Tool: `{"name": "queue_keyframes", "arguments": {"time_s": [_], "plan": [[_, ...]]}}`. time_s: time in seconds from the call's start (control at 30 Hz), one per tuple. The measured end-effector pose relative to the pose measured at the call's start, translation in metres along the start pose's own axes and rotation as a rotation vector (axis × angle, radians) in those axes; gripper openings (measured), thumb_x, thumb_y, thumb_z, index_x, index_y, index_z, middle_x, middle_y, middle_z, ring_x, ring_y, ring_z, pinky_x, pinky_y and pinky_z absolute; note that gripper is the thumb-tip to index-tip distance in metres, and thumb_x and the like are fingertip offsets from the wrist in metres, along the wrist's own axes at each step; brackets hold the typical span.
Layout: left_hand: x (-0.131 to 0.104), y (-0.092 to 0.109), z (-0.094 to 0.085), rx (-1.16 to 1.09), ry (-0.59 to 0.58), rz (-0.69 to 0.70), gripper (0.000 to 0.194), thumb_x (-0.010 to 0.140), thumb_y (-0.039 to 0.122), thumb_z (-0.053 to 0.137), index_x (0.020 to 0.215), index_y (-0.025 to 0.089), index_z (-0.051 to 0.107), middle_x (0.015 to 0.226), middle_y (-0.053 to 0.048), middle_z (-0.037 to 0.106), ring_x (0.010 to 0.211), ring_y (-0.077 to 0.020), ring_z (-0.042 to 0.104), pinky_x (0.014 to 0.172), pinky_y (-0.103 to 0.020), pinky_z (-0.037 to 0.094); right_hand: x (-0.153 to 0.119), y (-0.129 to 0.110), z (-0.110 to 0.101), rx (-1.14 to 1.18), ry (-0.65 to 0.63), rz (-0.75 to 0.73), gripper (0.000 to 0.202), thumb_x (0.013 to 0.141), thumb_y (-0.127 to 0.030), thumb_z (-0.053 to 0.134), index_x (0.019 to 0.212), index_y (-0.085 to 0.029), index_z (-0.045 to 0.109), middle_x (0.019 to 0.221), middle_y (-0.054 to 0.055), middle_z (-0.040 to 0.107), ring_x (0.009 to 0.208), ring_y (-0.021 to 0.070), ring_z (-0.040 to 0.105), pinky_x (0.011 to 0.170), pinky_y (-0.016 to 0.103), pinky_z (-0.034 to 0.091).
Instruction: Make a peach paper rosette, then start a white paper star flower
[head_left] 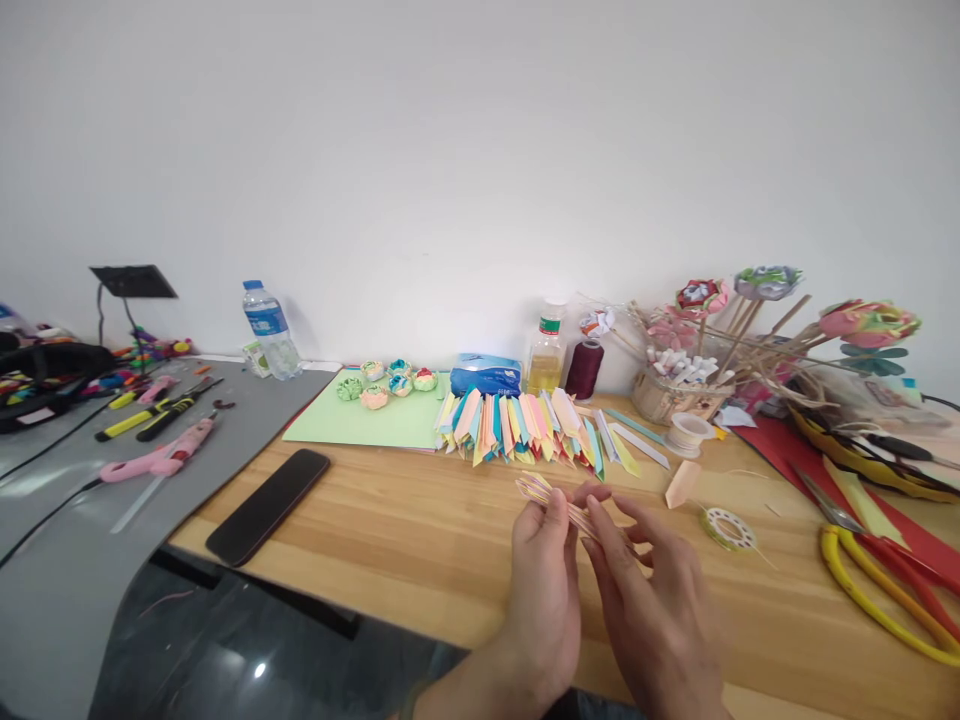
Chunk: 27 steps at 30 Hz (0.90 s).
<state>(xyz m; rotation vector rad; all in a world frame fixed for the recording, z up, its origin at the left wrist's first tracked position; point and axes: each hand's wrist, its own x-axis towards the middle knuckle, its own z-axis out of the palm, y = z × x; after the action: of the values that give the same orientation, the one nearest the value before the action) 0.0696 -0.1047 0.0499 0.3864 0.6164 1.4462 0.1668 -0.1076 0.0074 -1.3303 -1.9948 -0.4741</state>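
Between my two hands, above the wooden table (420, 540), is a small stack of folded paper strips (534, 487) in pale pink and yellow. My left hand (544, 580) pinches the stack with its thumb on top. The fingers of my right hand (649, 580) close on the stack's near end, partly hiding it. Behind my hands lies a long row of folded paper pieces (517, 430) in many colours. One loose peach paper piece (682, 484) and a spool of thin yellow wire (729, 529) are to the right of my hands.
Scissors (847, 530) with yellow handles lie at right, near a basket (675, 395) of paper flowers. A black phone (268, 506) is at left, before green paper (322, 425) bearing several paper rosettes (399, 384). A pink glue gun (161, 455) rests on the grey table.
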Motion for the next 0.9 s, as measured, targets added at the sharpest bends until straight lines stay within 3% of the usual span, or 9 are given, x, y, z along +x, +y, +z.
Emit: {"name": "queue_keyframes", "arguments": {"time_s": [0.13,0.3,0.4,0.47,0.57,0.7,0.77,0.9], "plan": [[0.000,-0.002,-0.002,-0.047,0.048,-0.005,0.027,0.068,0.037,0.066,0.079,0.012,0.061,0.092,-0.010,0.065,0.097,-0.0210,0.057,0.091,-0.033,0.039,-0.002,0.007,0.002,0.023,-0.048,-0.052,0.058,0.087,-0.012,0.039,0.138,-0.031,0.019,0.118,0.013,0.049,0.084,0.0222,0.054,0.071,0.037,0.046],[-0.003,-0.004,-0.003,0.091,0.032,0.059,0.029,0.076,0.039,0.056,0.083,0.011,0.063,0.097,-0.011,0.064,0.101,-0.0214,0.053,0.094,-0.034,0.033,-0.002,0.011,0.009,0.207,0.147,-0.052,0.032,0.085,-0.013,0.044,0.113,-0.023,0.055,0.088,0.008,0.057,0.074,0.0175,0.056,0.061,0.028,0.047],[-0.006,-0.003,-0.008,0.117,-0.053,0.052,0.025,0.076,0.036,0.058,0.086,0.013,0.062,0.095,-0.009,0.063,0.098,-0.0206,0.054,0.092,-0.035,0.035,0.005,0.006,0.005,0.424,0.196,0.051,0.023,0.084,-0.014,0.047,0.100,-0.022,0.062,0.084,0.006,0.056,0.073,0.0164,0.057,0.061,0.026,0.047],[-0.006,0.000,-0.013,0.163,-0.122,0.050,0.024,0.073,0.032,0.062,0.090,0.015,0.062,0.097,-0.008,0.063,0.098,-0.0199,0.055,0.091,-0.033,0.036,0.010,0.002,-0.003,0.621,0.116,0.181,0.019,0.084,-0.018,0.048,0.095,-0.022,0.064,0.084,0.005,0.057,0.077,0.0167,0.057,0.064,0.025,0.048],[-0.005,0.008,-0.022,0.276,-0.216,0.030,0.027,0.070,0.029,0.066,0.092,0.015,0.064,0.095,-0.008,0.065,0.096,-0.0199,0.056,0.089,-0.032,0.037,0.012,-0.001,-0.014,0.969,-0.080,0.506,0.014,0.080,-0.030,0.056,0.081,-0.022,0.067,0.073,0.002,0.056,0.068,0.0150,0.054,0.058,0.023,0.045],[0.000,0.017,-0.033,0.350,-0.326,-0.090,0.033,0.063,0.029,0.072,0.093,0.016,0.067,0.094,-0.008,0.067,0.092,-0.0207,0.058,0.085,-0.032,0.039,0.008,-0.005,-0.022,1.426,-0.329,0.881,0.021,0.071,-0.039,0.065,0.063,-0.019,0.067,0.056,-0.002,0.046,0.055,0.0098,0.042,0.050,0.019,0.040],[0.002,0.019,-0.036,0.360,-0.388,-0.141,0.034,0.062,0.030,0.073,0.092,0.016,0.068,0.096,-0.009,0.067,0.092,-0.0218,0.058,0.085,-0.033,0.039,0.005,-0.008,-0.025,1.648,-0.424,1.043,0.021,0.067,-0.037,0.070,0.061,-0.018,0.068,0.055,-0.002,0.048,0.054,0.0082,0.042,0.050,0.017,0.041],[0.000,0.020,-0.035,0.349,-0.437,-0.182,0.032,0.066,0.029,0.069,0.094,0.014,0.068,0.094,-0.012,0.068,0.088,-0.0220,0.061,0.082,-0.034,0.042,0.004,-0.017,-0.031,1.871,-0.401,1.366,0.015,0.058,-0.026,0.078,0.068,-0.016,0.072,0.064,0.000,0.060,0.057,0.0056,0.050,0.053,0.011,0.045]]}}
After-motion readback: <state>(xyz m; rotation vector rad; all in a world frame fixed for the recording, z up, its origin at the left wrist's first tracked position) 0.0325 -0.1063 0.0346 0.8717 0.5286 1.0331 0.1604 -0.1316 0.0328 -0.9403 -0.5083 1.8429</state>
